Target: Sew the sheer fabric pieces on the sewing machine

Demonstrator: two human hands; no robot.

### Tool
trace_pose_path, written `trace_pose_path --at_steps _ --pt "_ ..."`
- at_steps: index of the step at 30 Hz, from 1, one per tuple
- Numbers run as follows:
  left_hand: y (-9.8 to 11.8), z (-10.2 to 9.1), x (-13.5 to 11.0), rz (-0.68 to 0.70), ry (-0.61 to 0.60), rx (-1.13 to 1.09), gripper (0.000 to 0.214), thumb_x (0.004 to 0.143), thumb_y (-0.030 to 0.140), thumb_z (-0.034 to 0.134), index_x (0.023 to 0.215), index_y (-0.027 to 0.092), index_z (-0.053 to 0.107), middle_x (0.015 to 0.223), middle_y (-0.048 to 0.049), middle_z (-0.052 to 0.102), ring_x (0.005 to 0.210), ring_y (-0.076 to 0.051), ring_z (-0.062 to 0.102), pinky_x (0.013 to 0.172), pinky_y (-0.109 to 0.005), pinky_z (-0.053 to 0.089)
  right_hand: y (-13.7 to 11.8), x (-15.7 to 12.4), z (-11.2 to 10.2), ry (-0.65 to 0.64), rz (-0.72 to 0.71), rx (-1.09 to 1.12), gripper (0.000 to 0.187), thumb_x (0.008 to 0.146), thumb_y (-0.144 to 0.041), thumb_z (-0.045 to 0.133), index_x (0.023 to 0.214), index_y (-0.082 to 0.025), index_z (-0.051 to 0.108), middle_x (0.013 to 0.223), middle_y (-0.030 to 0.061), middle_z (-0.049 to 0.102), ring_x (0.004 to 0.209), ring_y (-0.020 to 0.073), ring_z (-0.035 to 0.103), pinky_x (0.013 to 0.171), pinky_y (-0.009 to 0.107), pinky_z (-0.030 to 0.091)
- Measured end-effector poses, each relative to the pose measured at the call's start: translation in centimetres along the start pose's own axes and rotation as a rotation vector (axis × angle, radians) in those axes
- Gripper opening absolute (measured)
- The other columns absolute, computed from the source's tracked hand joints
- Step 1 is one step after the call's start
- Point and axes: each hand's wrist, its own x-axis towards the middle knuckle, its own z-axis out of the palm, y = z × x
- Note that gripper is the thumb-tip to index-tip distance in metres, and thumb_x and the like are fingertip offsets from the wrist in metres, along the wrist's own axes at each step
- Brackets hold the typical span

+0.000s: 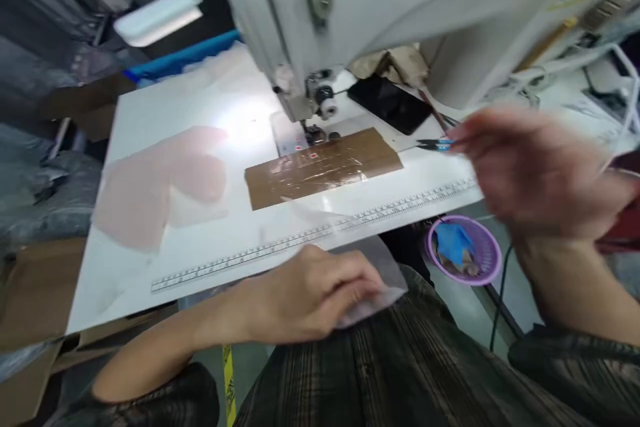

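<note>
Your left hand (330,290) is closed, pinching a thin, translucent, plastic-looking sheet (393,277) just off the front edge of the white worktop (125,280). It seems light, limp and slippery; an edge likely offers the best hold. Your blurred right hand (535,167) is half-curled at blue-and-black snips (434,145); whether it grips them, you cannot tell. Room opens between your hands.
</note>
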Motion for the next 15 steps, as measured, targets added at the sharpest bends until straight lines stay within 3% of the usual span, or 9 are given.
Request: trace_pose_path --at_steps 1,2,3,4,5,7,9,11,15 --pt "0.8 0.3 0.5 0.029 -0.003 0.039 0.017 0.1 0.014 0.05 0.097 0.015 0.067 0.083 -0.0028 0.075 0.064 -0.011 0.069 0.057 -0.02 0.056 -0.4 0.0 2.9 -0.172 -0.046 0.089 0.085 0.07 -0.09 0.056 0.128 -0.029 0.066 0.126 0.0076 0.066 0.117 0.0277 0.063 0.095 0.04 0.053" --pt "1.3 0.5 0.3 0.049 0.028 0.066 0.017 0.101 0.014 0.049 0.096 0.014 0.065 0.082 -0.0031 0.074 0.063 -0.01 0.068 0.057 -0.02 0.055 -0.6 -0.1 5.5 -0.493 -0.048 0.252 0.091 0.071 -0.083 0.064 0.141 -0.026 0.058 0.136 0.0103 0.062 0.117 0.0266 0.063 0.098 0.04 0.052" --pt "1.5 0.4 -0.4 0.046 0.078 0.076 0.016 0.101 0.015 0.048 0.097 0.014 0.064 0.082 -0.0029 0.074 0.061 -0.01 0.068 0.056 -0.019 0.055 -0.8 -0.3 7.6 -0.721 -0.036 0.402 0.096 0.068 -0.076 0.074 0.146 -0.024 0.053 0.137 0.0116 0.061 0.111 0.0242 0.066 0.096 0.037 0.054" --pt "1.6 0.2 -1.4 0.02 0.139 0.058 0.016 0.103 0.017 0.047 0.097 0.015 0.062 0.08 -0.002 0.074 0.058 -0.009 0.068 0.052 -0.018 0.053 -0.8 -0.4 9.3 -0.919 0.001 0.488 0.097 0.064 -0.066 0.083 0.145 -0.022 0.053 0.128 0.0108 0.066 0.101 0.0212 0.068 0.09 0.034 0.056" --pt "1.5 -0.3 -2.5 -0.021 0.207 0.019 0.016 0.104 0.02 0.046 0.097 0.017 0.061 0.079 -0.001 0.074 0.054 -0.009 0.067 0.047 -0.016 0.052 -0.8 -0.5 10.4 -1.083 0.082 0.531 0.088 0.065 -0.057 0.087 0.14 -0.021 0.058 0.111 0.0071 0.071 0.088 0.0167 0.068 0.079 0.028 0.057" --pt "1.0 -1.8 -4.5 -0.135 0.358 -0.065 0.015 0.105 0.027 0.046 0.099 0.019 0.058 0.079 0.0002 0.075 0.046 -0.008 0.066 0.037 -0.014 0.047 -0.6 -0.6 11.3 -1.282 0.336 0.51 0.066 0.073 -0.046 0.085 0.13 -0.019 0.065 0.09 0.0018 0.072 0.07 0.0104 0.063 0.064 0.02 0.053" --pt "0.0 -3.6 -5.8 -0.225 0.512 -0.091 0.015 0.103 0.032 0.05 0.101 0.019 0.057 0.081 -0.0004 0.075 0.042 -0.009 0.064 0.031 -0.015 0.045 -0.2 -0.1 10.9 -1.309 0.594 0.45 0.054 0.082 -0.043 0.077 0.129 -0.019 0.065 0.091 0.003 0.073 0.066 0.0085 0.064 0.06 0.019 0.053" --pt "-1.3 -5.4 -6.4 -0.272 0.643 -0.062 0.019 0.101 0.037 0.054 0.101 0.018 0.057 0.08 -0.0015 0.075 0.041 -0.01 0.064 0.03 -0.016 0.045 0.4 0.8 9.9 -1.23 0.742 0.396 0.055 0.086 -0.044 0.073 0.132 -0.018 0.062 0.102 0.0077 0.074 0.069 0.0101 0.069 0.061 0.021 0.056" --pt "-4.9 -7.7 -5.9 -0.332 0.767 0.013 0.023 0.099 0.04 0.053 0.096 0.017 0.056 0.079 -0.0043 0.074 0.044 -0.012 0.065 0.035 -0.02 0.048 2.1 4.7 8.1 -1.049 0.742 0.234 0.052 0.08 -0.042 0.079 0.122 -0.013 0.066 0.092 0.0083 0.076 0.069 0.0143 0.072 0.057 0.023 0.056"
